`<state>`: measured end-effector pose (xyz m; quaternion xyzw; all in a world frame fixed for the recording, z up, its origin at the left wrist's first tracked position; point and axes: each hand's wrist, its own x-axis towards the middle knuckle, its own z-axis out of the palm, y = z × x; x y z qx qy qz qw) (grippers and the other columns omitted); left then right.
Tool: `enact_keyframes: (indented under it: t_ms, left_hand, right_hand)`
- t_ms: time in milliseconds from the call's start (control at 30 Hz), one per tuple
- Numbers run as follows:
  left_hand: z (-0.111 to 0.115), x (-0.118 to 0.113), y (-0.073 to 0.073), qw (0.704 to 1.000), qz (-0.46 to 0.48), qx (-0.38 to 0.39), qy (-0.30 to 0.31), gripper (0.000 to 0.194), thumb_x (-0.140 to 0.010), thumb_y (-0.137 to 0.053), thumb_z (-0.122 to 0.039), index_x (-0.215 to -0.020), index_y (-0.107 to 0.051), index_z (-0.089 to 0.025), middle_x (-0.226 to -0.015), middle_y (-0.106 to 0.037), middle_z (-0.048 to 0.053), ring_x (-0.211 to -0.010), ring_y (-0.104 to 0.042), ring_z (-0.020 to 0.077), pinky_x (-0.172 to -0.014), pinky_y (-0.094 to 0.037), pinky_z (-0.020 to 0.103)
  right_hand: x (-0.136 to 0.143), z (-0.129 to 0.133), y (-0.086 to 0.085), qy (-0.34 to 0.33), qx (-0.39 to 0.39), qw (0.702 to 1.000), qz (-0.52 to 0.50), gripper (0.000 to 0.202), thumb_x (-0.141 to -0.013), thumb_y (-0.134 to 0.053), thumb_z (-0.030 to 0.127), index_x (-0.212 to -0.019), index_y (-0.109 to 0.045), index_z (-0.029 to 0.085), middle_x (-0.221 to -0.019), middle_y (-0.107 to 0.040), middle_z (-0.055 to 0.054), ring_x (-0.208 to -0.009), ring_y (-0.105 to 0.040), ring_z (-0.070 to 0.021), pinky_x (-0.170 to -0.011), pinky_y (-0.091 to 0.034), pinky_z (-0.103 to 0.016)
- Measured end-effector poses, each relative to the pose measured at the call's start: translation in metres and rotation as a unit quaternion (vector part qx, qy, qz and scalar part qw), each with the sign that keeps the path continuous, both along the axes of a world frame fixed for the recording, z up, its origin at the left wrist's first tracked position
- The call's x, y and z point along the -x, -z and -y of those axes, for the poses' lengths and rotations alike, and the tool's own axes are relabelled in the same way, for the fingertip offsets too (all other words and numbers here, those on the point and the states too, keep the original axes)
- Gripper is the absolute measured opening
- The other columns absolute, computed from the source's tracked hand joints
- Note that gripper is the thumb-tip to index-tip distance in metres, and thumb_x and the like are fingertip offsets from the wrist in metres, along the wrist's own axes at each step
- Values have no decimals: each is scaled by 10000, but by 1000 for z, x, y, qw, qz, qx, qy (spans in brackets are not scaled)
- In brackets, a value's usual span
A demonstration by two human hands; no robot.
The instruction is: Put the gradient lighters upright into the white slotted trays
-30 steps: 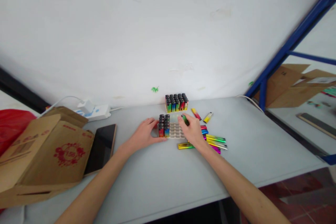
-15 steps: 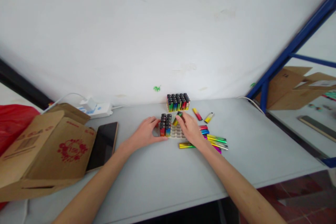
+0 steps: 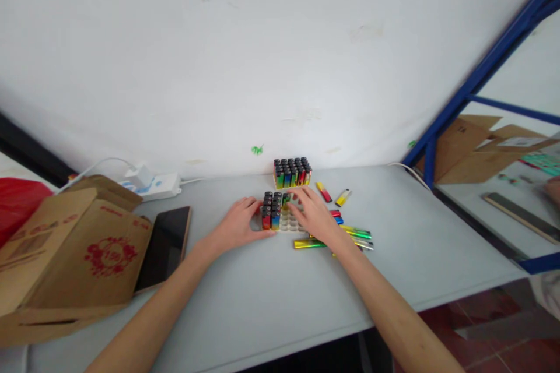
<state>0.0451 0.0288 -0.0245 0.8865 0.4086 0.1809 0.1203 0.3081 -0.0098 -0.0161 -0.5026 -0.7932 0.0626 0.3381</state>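
Observation:
A pale tray (image 3: pixel 289 222) with round hollows stands on the table, its left part filled with upright black-topped lighters (image 3: pixel 271 210). My left hand (image 3: pixel 240 222) rests against the tray's left side, thumb and fingers spread around its edge. A green and yellow lighter (image 3: pixel 286 200) stands in the tray's back row, beside the fingertips of my right hand (image 3: pixel 311 210), which are apart above the hollows. Behind is a full block of upright lighters (image 3: pixel 292 173). Loose colourful lighters (image 3: pixel 312 243) lie right of the tray, partly under my right wrist.
Cardboard boxes (image 3: pixel 79 256), a dark phone (image 3: pixel 166 245) and a white power strip (image 3: pixel 160 186) are at the left. Two loose lighters (image 3: pixel 324 192) lie behind my right hand. A blue frame (image 3: pixel 455 111) borders the right side.
The green and yellow lighter, tilted in my right hand before, now stands in the tray. My right hand's fingers have parted from it. The view has shifted slightly.

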Motion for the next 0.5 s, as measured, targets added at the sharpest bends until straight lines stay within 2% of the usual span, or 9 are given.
enact_keyframes:
  t_ms: [67, 133, 300, 400, 500]
  left_hand:
    - [0, 0, -1, 1000, -5, -2, 1, 613, -810, -794, -776, -1030, -682, -216, -1103, -711, 123, -1018, -685, 349, -941, -559, 469]
    - [1, -1, -2, 1000, -11, -3, -1, 617, -815, -784, -784, -1033, -680, -216, -1112, -710, 124, -1029, -686, 349, -945, -559, 466]
    - [2, -1, -4, 1000, -15, 4, -4, 626, -815, -778, -788, -1044, -680, -214, -1138, -705, 131, -1040, -683, 349, -955, -558, 467]
    - [2, -1, -4, 1000, -14, 4, -2, 615, -819, -777, -779, -1037, -682, -211, -1138, -704, 131, -1041, -681, 350, -957, -555, 470]
    - [2, -1, -4, 1000, -10, 4, -5, 620, -816, -772, -790, -1015, -682, -210, -1114, -706, 130, -1028, -682, 353, -949, -555, 471]
  right_hand:
    - [-14, -1, -5, 41, -14, 999, -28, 278, -1120, -532, 303, -1353, -654, 213, -1204, -697, -126, -1094, -673, -282, -1039, -529, -441]
    - [-34, -4, -8, 115, -18, 993, -29, 279, -1110, -512, 299, -1304, -686, 200, -1178, -702, -135, -1063, -673, -288, -1037, -519, -450]
    - [-88, -8, -5, 302, 19, 952, 32, 258, -1052, -580, 270, -1222, -750, 176, -1200, -708, -171, -1121, -648, -340, -1006, -493, -478]
    - [-102, -8, -1, 333, 43, 941, 52, 251, -1047, -634, 320, -1190, -779, 173, -1209, -707, -177, -1156, -629, -356, -995, -486, -479]
    - [-95, -9, 5, 300, 64, 950, 66, 237, -1028, -706, 384, -1124, -808, 194, -1247, -698, -168, -1180, -620, -354, -1000, -485, -482]
